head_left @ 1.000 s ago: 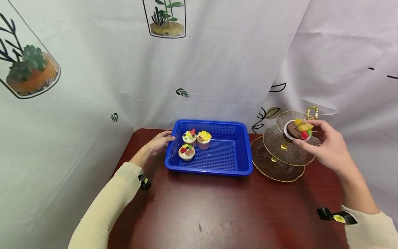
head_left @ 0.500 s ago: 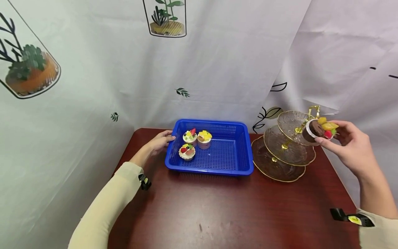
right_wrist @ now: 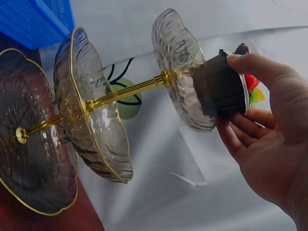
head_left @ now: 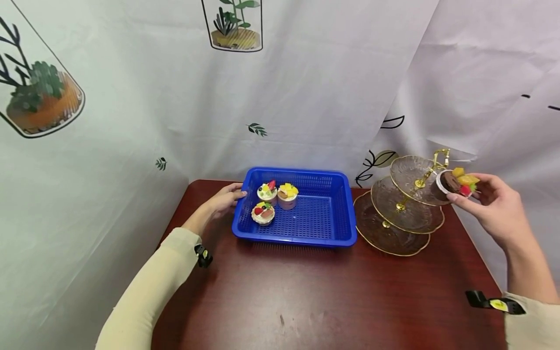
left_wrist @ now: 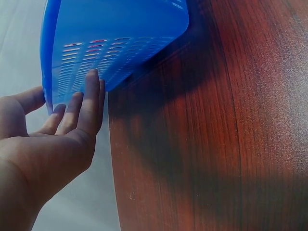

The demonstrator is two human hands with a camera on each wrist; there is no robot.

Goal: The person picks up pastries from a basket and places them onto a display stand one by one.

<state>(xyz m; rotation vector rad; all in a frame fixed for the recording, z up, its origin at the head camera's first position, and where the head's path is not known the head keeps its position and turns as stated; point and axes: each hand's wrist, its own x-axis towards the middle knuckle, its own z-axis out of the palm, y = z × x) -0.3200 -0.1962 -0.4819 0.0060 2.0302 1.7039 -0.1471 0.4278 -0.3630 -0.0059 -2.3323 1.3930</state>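
Holding a chocolate cupcake [head_left: 455, 183] in my right hand [head_left: 492, 209], fingers curled round its wrapper, I have it right at the rim of the stand's [head_left: 400, 204] top tier, at the bench's [head_left: 306, 296] right edge. My left hand [head_left: 220, 201] rests flat and relaxed against the left wall of the blue basket [head_left: 325, 240], where three cupcakes [head_left: 273, 200] sit. I judge this the carry stage; next I must steer clear of the gold handle [head_left: 439, 160] and keep the cake level.
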